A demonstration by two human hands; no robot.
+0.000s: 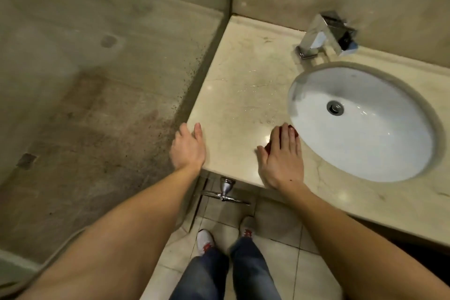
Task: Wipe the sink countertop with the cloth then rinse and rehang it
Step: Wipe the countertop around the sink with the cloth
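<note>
A beige marble countertop [246,75] holds a white oval sink [365,129] with a round drain. My right hand [282,156] lies flat on the counter just left of the sink's rim, pressing down a small red cloth [293,131] that shows only at my fingertips and beside my thumb. My left hand [188,147] rests with fingers apart on the counter's front left corner and holds nothing. Water drops glint on the counter beyond my right hand.
A square chrome faucet [321,35] stands behind the sink against the wall. A glass panel [97,68] closes off the left side along the counter's edge. A chrome rail fitting [225,190] sits under the counter's front. My feet stand on the tiled floor [280,226].
</note>
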